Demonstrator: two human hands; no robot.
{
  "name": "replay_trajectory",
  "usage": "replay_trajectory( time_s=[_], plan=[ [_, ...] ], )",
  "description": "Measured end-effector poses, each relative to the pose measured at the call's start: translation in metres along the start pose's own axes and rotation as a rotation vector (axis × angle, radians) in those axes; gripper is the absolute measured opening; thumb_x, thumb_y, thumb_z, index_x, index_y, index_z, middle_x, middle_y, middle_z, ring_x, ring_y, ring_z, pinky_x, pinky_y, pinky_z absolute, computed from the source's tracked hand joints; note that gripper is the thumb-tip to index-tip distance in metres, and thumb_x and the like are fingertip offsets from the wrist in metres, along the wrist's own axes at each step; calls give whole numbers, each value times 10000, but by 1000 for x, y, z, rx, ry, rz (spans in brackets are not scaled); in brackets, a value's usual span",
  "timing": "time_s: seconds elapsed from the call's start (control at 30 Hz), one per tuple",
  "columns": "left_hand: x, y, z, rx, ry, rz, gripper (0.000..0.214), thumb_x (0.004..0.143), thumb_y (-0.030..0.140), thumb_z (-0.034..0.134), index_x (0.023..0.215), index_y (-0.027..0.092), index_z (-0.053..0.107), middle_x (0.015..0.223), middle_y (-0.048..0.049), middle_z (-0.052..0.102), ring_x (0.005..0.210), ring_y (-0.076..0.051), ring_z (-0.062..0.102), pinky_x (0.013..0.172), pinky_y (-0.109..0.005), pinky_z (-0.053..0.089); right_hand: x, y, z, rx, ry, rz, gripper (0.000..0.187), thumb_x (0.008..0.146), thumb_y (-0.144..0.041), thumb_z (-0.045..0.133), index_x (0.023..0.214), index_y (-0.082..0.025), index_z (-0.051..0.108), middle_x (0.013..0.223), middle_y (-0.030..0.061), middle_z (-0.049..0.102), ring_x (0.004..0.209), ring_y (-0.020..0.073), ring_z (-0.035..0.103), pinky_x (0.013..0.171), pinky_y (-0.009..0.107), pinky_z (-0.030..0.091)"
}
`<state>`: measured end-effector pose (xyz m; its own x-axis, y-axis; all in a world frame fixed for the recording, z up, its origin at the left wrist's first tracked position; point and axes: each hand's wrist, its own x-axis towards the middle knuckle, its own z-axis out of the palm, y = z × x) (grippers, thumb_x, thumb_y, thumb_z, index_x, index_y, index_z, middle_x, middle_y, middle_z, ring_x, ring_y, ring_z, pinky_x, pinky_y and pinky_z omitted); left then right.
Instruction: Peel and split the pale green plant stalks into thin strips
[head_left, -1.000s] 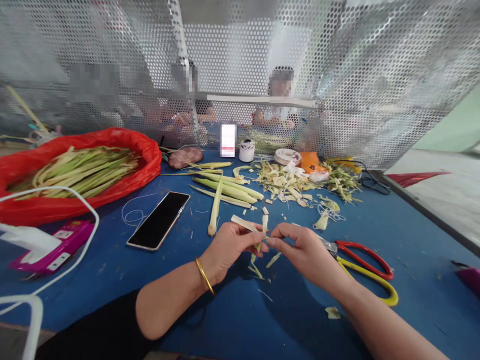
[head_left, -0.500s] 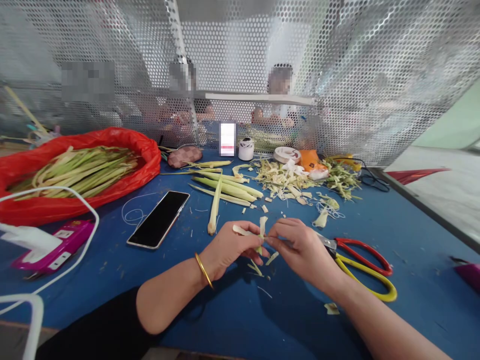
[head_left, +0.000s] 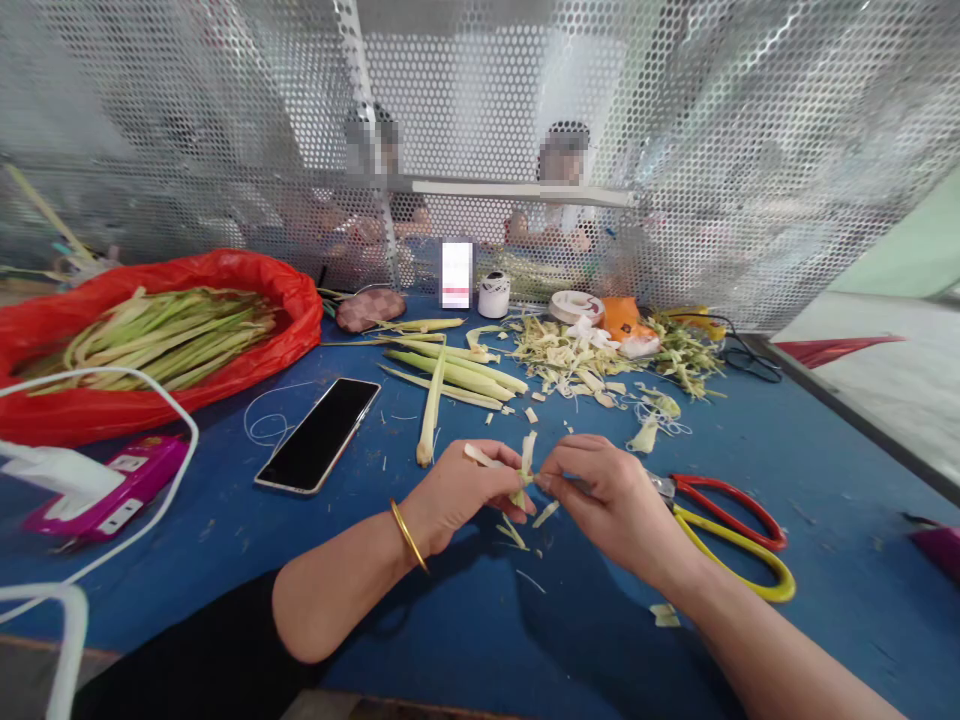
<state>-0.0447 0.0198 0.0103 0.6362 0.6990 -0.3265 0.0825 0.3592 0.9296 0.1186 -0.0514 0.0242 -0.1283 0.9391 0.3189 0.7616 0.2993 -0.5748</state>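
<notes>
Between thumb and fingers, my left hand [head_left: 480, 485] pinches a small piece made of pale green leaf strips [head_left: 528, 455], with ends sticking up and to the left. My right hand [head_left: 596, 490] is closed in a pinch at the right side of this piece; what its fingertips hold is too small to make out. Leaf scraps [head_left: 513, 533] lie on the blue table just below the hands. Beside my right hand rest scissors [head_left: 731, 545] with one red and one yellow handle, their blades partly hidden by the hand. Several longer pale green leaf stalks [head_left: 457, 375] lie beyond my left hand.
At the left stand a red bag [head_left: 292, 290] of long leaves and a purple power strip [head_left: 142, 480] with white cables. A phone [head_left: 319, 435] lies left of centre. Leaf trimmings [head_left: 562, 355] and a tape roll [head_left: 576, 306] lie before a perforated metal screen [head_left: 465, 100], people behind it.
My right hand has shifted very slightly to the right at the leaf piece. My left hand keeps its pinch, and the view has tilted a little.
</notes>
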Motion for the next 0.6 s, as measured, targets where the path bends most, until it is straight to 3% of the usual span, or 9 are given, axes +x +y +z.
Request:
replay_trajectory(
  time_s=[0.2,0.3,0.43,0.6],
  plan=[
    [-4,6,0,4,-3,-68,228,671,206,699,878,116,668,650,-73,723,478,-136,630,576,-270,532,4,10,1,185,12,326,288,867,-406,534,730,-202,683,734,19,679,700,172,594,612,272,398],
    [-5,6,1,26,-64,-67,220,713,291,699,822,99,699,660,-85,720,471,-136,626,562,-272,539,4,10,7,365,69,402,258,827,-399,583,712,-187,676,702,9,673,697,170,590,644,279,415],
    [-4,1,2,62,-85,-40,196,721,285,699,798,107,723,644,-73,714,477,-136,621,559,-279,549,3,5,15,423,135,390,218,804,-343,608,657,-182,616,652,-7,639,653,153,566,623,274,413],
    [-4,5,1,84,-56,-8,130,726,236,691,726,110,723,610,-68,702,495,-136,624,574,-268,552,5,9,18,259,227,227,219,871,-304,529,699,-191,603,726,17,646,703,168,591,670,291,446]
  ],
)
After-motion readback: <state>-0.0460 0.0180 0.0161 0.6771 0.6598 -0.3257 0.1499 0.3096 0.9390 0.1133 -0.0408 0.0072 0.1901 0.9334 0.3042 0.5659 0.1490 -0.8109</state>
